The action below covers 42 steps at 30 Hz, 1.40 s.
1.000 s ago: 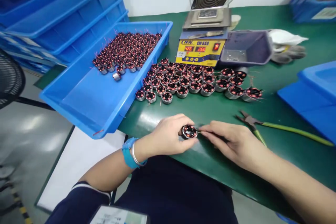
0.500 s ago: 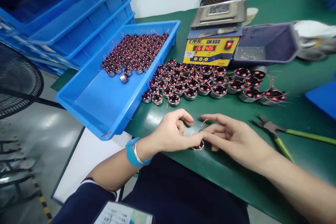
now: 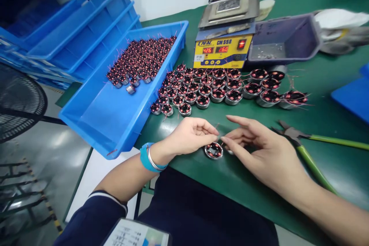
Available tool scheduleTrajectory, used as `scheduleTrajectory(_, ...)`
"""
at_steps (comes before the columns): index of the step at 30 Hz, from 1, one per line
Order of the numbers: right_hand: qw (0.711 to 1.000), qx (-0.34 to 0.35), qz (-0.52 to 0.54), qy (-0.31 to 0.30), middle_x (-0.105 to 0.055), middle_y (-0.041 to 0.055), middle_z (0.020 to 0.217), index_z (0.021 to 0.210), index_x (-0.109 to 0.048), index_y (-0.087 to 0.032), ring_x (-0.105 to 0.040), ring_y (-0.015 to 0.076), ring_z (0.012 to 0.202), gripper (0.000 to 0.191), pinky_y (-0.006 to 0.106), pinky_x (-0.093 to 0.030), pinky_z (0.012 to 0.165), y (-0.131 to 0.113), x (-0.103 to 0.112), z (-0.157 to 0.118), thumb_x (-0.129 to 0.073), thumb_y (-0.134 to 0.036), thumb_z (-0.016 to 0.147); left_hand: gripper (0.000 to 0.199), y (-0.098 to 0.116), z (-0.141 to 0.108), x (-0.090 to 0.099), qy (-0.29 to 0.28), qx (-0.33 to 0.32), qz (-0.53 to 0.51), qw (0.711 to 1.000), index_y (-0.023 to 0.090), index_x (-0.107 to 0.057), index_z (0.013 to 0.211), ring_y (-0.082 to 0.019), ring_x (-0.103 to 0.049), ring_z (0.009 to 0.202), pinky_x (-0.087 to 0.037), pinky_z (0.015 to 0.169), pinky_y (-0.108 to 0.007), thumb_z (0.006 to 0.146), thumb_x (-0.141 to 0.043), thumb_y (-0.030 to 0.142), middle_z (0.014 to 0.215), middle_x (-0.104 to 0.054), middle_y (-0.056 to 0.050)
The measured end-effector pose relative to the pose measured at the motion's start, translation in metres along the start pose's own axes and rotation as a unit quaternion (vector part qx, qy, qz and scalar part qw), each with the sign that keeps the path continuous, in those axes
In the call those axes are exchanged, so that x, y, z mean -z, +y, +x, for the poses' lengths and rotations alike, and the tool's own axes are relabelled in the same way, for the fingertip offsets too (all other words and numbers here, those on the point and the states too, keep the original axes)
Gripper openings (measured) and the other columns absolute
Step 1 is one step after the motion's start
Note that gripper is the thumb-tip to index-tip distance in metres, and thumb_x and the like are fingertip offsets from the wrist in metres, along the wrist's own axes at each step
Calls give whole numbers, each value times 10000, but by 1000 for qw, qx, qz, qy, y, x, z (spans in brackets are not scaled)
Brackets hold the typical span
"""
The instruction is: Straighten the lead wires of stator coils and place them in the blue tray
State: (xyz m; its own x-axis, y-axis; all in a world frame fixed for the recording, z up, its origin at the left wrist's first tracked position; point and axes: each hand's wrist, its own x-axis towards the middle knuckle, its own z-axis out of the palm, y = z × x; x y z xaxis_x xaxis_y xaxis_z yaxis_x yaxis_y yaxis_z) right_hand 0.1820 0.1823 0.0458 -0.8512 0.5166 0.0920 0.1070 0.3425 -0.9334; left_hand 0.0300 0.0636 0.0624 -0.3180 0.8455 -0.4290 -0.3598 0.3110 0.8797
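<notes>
Thumb and fingers of the left hand come close together at the tips, and a thin bit of wire pokes up just beside them. One cannot tell if the left hand is pinching the wire. Across from it, the right hand has its pointing finger held up and apart from its thumb, while the other fingers curl in behind. One cannot tell if those fingers hold something. The two thumb tips are very near each other. Just below them, a small metal ring with copper coils inside lies flat on the green table. Around the left wrist go a blue band and a silver bangle. Past the right hand lie pliers with green handles, their jaws spread. Farther back, lots of coil rings stand close together in wobbly rows. Behind them sits a yellow box with red numbers, and beside that is a purple bin. To the left, a big blue tray has a heap of small coils at its far end.
</notes>
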Motion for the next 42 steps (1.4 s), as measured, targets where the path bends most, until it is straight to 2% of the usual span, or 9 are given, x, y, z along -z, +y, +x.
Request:
scheduleTrajectory(7, 993, 92, -79, 7, -694, 25, 719, 1112, -707, -190, -619, 128, 568, 265, 265, -574, 614, 1, -2, 5, -575, -307, 914, 278, -1, 1, 0, -1, 0, 5, 1000, 100, -690, 771, -74, -533, 446, -367, 427, -175, 674, -874, 285, 515, -600, 34)
scheduleTrajectory(9, 994, 85, -72, 11, -679, 20, 694, 1082, -705, -181, -600, 119, 545, 246, 246, -551, 579, 1, -3, 6, -586, -292, 897, 237, 0, 0, -1, 6, 1, 9, 1000, 101, -691, 760, -65, -516, 419, -332, 397, -163, 695, -852, 263, 505, -599, 34)
scheduleTrajectory(15, 996, -39, 64, -52, -580, -14, 596, 1010, -643, -170, -536, 109, 480, 281, 217, -469, 457, -10, -3, 13, -648, -366, 809, 56, 6, 1, -3, -7, 20, 31, 999, 95, -706, 745, -64, -519, 409, -336, 383, -150, 766, -752, 121, 486, -594, 33)
scheduleTrajectory(18, 997, -8, 63, -53, -576, -21, 600, 979, -639, -178, -521, 93, 468, 223, 204, -462, 454, -13, -2, 12, -642, -305, 796, 58, 7, 1, -3, -17, 34, 41, 998, 96, -698, 725, -65, -523, 410, -345, 377, -147, 777, -717, 78, 486, -595, 33)
scheduleTrajectory(22, 997, 74, -18, 13, -616, -20, 628, 948, -649, -199, -540, 76, 460, 148, 196, -477, 480, -8, 1, 5, -634, -240, 807, 56, 5, 1, -3, -16, 30, 28, 999, 96, -693, 737, -56, -522, 412, -340, 379, -140, 787, -718, 89, 494, -602, 34)
scheduleTrajectory(24, 996, 69, -45, 23, -619, -19, 627, 947, -653, -198, -546, 79, 461, 149, 200, -479, 479, -5, 2, 4, -637, -250, 808, 46, 2, 2, -1, -16, 18, 19, 1000, 97, -696, 749, -59, -525, 420, -338, 383, -145, 780, -730, 101, 501, -608, 31)
scheduleTrajectory(30, 998, -4, -16, -64, -578, -14, 586, 930, -658, -182, -515, 90, 465, 179, 208, -457, 454, -10, 3, 15, -608, -287, 794, 236, -2, 4, 0, -60, 8, -2, 998, 92, -704, 731, -63, -531, 474, -401, 459, -177, 607, -883, 182, 552, -635, 26)
scheduleTrajectory(36, 995, 82, -20, -51, -609, -15, 591, 874, -649, -226, -546, 98, 462, 57, 212, -462, 468, -14, 11, 10, -652, -274, 843, 112, -1, 3, -3, -52, 8, 0, 999, 93, -669, 757, -45, -536, 478, -417, 472, -154, 696, -754, 53, 563, -618, 41)
scheduleTrajectory(42, 997, 3, -45, -55, -637, 15, 601, 798, -664, -219, -548, 122, 496, 298, 239, -445, 476, -2, 15, 8, -635, -497, 903, 152, -8, 0, 0, -45, -58, -4, 997, 117, -636, 786, -53, -600, 519, -442, 489, -139, 728, -774, 90, 658, -660, 13)
